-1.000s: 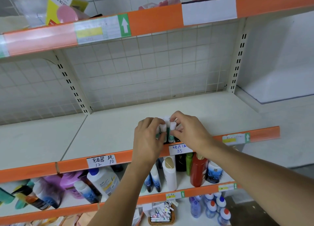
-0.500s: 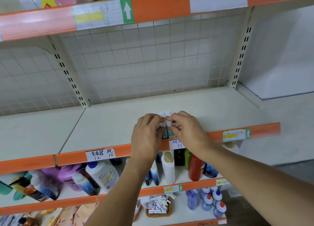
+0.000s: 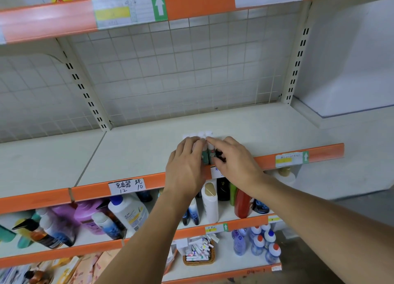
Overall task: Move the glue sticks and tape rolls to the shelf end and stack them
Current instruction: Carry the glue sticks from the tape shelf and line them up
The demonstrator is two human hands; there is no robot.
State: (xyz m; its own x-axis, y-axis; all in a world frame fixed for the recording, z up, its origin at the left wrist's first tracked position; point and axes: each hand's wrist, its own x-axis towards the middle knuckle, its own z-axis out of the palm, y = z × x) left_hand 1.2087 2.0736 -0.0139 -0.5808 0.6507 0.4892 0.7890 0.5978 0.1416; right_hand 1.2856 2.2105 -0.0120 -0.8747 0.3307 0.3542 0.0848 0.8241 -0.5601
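We are seeing both hands gathered at the front edge of the cream shelf (image 3: 138, 153), near its middle. The left hand (image 3: 185, 166) is curling round a cluster of glue sticks (image 3: 205, 153) that are standing upright with their white caps up. The right hand (image 3: 233, 162) is closing in from the other side, its fingers (image 3: 213, 140) touching the caps. A handwritten price tag (image 3: 126, 186) is sitting on the orange front rail (image 3: 89, 191). Bottles (image 3: 210, 204) are crowding the shelf beneath.
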